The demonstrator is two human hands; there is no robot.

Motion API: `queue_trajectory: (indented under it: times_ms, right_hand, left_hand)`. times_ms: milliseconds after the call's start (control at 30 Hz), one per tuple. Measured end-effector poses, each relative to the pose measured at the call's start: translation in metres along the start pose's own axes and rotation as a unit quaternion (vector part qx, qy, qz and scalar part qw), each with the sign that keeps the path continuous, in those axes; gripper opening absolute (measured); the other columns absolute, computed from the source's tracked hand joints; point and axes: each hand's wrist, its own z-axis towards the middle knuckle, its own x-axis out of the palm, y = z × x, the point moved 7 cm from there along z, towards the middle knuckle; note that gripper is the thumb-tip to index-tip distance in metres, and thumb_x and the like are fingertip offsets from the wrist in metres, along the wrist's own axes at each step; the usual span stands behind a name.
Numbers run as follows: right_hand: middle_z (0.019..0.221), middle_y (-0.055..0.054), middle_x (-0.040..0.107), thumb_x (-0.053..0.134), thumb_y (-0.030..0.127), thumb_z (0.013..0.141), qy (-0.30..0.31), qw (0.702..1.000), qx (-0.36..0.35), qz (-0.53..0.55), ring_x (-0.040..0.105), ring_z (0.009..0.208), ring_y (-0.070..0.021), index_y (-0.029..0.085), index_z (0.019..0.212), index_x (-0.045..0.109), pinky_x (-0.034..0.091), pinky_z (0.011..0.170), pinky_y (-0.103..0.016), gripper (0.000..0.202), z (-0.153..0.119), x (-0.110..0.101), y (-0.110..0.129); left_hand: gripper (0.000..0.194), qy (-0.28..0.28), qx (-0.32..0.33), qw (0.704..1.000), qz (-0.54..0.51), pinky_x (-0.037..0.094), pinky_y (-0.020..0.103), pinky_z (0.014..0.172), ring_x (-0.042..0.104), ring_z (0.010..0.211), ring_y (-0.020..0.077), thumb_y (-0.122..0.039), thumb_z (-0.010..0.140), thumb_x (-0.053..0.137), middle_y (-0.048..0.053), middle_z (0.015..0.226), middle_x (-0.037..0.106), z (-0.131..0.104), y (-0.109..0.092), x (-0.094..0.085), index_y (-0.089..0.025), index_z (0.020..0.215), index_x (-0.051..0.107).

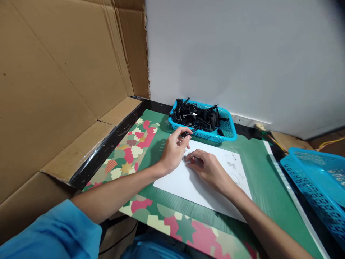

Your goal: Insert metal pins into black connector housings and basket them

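My left hand (175,149) is raised over the far left part of a white sheet of paper (172,183). Between its thumb and fingers it grips a small black plastic part (184,134). Lower and to the right, my right hand (206,165) rests close to the paper with its fingertips drawn together. Beside those fingertips lies a small cluster of tiny greyish pieces (184,158). Whatever the right fingers pinch is too small to make out. More tiny thin pieces (232,165) are scattered on the right side of the paper.
A blue plastic basket (232,132) heaped with black plastic parts (199,117) stands behind the paper, near the wall. Another blue basket (304,180) is at the right. Cardboard (67,72) walls the left side. A green patterned mat (269,190) covers the table.
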Motion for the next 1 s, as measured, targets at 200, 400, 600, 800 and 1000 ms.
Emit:
queue_trajectory:
  times_ms: [200, 400, 600, 800, 1000]
  right_hand:
    - [0.094, -0.005, 0.073, 0.064, 0.013, 0.096, -0.002, 1.000, -0.003, -0.004, 0.067, 0.086, -0.0222, 0.020, 0.090, 0.073, 0.047, 0.077, -0.034, 0.013, 0.000, 0.000, 0.002]
    - [0.095, -0.005, 0.071, 0.057, 0.018, 0.103, -0.022, 1.000, -0.010, 0.004, 0.063, 0.080, -0.0198, 0.021, 0.095, 0.067, 0.047, 0.071, -0.032, 0.013, -0.012, -0.021, 0.004]
    - [0.098, -0.006, 0.069, 0.060, 0.023, 0.106, -0.192, 0.980, -0.051, 0.020, 0.062, 0.084, -0.0204, 0.024, 0.096, 0.067, 0.048, 0.072, -0.034, 0.012, -0.040, -0.063, 0.010]
    - [0.095, -0.006, 0.070, 0.064, 0.022, 0.104, -0.206, 0.976, -0.060, 0.032, 0.063, 0.084, -0.0208, 0.024, 0.095, 0.070, 0.049, 0.070, -0.035, 0.011, -0.045, -0.062, 0.010]
    - [0.095, -0.004, 0.073, 0.067, 0.022, 0.104, -0.201, 0.976, -0.052, 0.071, 0.064, 0.084, -0.0190, 0.024, 0.098, 0.075, 0.047, 0.069, -0.033, 0.010, -0.045, -0.060, 0.008]
  left_hand:
    - [0.009, 0.001, -0.018, 1.000, 0.004, 0.049, 0.023, 0.060, 0.063, 0.072, 0.0122, -0.025, 0.102, 0.058, 0.002, 0.090, 0.064, 0.001, 0.004, 0.000, -0.020, 0.103, 0.066]
    - [0.015, 0.042, -0.033, 0.999, 0.008, 0.051, 0.024, 0.063, 0.062, 0.069, 0.0093, -0.014, 0.092, 0.061, 0.004, 0.100, 0.064, -0.002, 0.003, 0.006, -0.016, 0.088, 0.075]
    - [0.019, 0.160, -0.130, 0.975, -0.079, 0.055, 0.027, 0.066, 0.065, 0.066, 0.0108, -0.030, 0.095, 0.070, 0.005, 0.093, 0.066, -0.020, 0.005, 0.033, -0.013, 0.090, 0.078]
    - [0.029, 0.192, -0.149, 0.962, -0.125, 0.056, 0.025, 0.064, 0.067, 0.067, 0.0118, -0.043, 0.096, 0.075, 0.005, 0.089, 0.066, -0.031, 0.005, 0.045, -0.013, 0.100, 0.075]
    - [0.030, 0.197, -0.136, 0.963, -0.127, 0.057, 0.026, 0.065, 0.068, 0.071, 0.0117, -0.041, 0.100, 0.072, 0.005, 0.098, 0.061, -0.032, 0.011, 0.045, -0.012, 0.100, 0.073]
